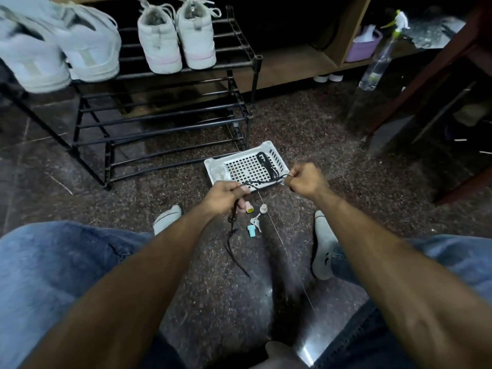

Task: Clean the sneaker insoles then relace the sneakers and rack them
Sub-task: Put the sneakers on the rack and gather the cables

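Lace: the long thin black shoelace [262, 181] is pulled tight between both hands.
Left hand [222, 197]: fingers are curled round the lace.
Right hand [306, 181]: the lace end is pinched.
Tip: it should be kept straight, so no knots are made.

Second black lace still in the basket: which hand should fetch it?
Probably right. The right hand pinches the held lace beside the basket lace in the white basket; the left hand is farther away.

Two sneaker pairs [175, 38] on top shelf of rack [165, 113], far left. Basket [247, 166] on floor right of rack, spare lace [266, 162] inside. Lace [262, 182] spans between left hand [226, 194] and right hand [306, 181], before basket. Spray bottle [378, 57] far right.
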Motion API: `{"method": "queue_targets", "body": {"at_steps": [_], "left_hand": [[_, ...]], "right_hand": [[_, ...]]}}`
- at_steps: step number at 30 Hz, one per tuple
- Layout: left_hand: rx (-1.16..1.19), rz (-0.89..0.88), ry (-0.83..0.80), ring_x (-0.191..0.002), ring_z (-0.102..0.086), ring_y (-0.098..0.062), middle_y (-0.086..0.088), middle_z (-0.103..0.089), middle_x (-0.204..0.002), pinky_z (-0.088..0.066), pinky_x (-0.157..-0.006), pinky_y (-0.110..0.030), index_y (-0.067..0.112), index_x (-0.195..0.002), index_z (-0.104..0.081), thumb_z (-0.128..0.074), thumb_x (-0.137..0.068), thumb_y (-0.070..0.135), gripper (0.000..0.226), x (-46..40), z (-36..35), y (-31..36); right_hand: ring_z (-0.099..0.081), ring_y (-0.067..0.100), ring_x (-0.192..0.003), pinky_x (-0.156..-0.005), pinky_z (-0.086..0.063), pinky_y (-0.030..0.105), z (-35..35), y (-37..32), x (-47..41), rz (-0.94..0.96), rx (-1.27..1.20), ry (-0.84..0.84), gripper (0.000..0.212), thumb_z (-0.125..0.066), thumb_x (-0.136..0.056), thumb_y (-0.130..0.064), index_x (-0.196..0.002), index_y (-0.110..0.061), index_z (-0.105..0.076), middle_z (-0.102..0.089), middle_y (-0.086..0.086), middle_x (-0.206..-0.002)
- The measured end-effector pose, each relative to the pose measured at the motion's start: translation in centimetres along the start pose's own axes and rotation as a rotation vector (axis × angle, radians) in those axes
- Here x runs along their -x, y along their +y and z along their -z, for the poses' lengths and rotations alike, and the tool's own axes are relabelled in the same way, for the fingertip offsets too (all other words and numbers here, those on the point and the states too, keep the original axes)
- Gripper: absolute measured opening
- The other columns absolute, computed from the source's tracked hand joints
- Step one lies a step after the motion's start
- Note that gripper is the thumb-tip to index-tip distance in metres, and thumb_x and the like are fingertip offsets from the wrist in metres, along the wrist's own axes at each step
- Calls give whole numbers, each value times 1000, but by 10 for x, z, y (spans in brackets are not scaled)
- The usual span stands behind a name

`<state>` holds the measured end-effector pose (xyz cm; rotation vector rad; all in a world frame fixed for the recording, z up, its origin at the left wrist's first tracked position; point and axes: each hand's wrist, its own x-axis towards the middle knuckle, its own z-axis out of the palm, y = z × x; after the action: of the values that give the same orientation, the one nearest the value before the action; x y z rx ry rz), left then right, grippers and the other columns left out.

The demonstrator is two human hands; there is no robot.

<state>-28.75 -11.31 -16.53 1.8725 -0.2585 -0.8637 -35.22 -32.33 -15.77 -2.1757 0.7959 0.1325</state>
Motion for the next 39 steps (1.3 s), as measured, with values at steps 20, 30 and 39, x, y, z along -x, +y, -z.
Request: {"method": "queue_targets", "body": {"at_steps": [20, 30, 39], "left_hand": [[-502, 423, 323, -118, -56, -35, -21, -59, -127, -45, -94, -34, -6, -120, -59, -53, -96, 24, 40, 2, 42, -64], [1, -72, 213, -92, -59, -9, -3, -63, -120, -48, -81, -25, 12, -134, -52, -57, -89, -2, 48, 0, 18, 9], [-131, -424, 123, -52, -56, -7, -6, -60, -63, -47, -54, -20, 13, -82, -62, -58, -94, 7, 14, 10, 33, 109]], "right_hand": [[-57, 18, -51, -65, -59, 41, 72, -82, 30, 250, -821, -231, 14, -61, -93, -10, -79, -9, -57, -53, 6, -57], [-52, 18, -44, -44, -38, 24, 59, -128, 49, 398, -299, -373, 14, -64, -93, -19, -90, -5, -60, -53, 4, -57], [-57, 15, -43, -42, -40, 22, 58, -104, 27, 299, -246, -154, 22, -63, -93, -15, -72, -11, -58, -58, 2, -53]]}}
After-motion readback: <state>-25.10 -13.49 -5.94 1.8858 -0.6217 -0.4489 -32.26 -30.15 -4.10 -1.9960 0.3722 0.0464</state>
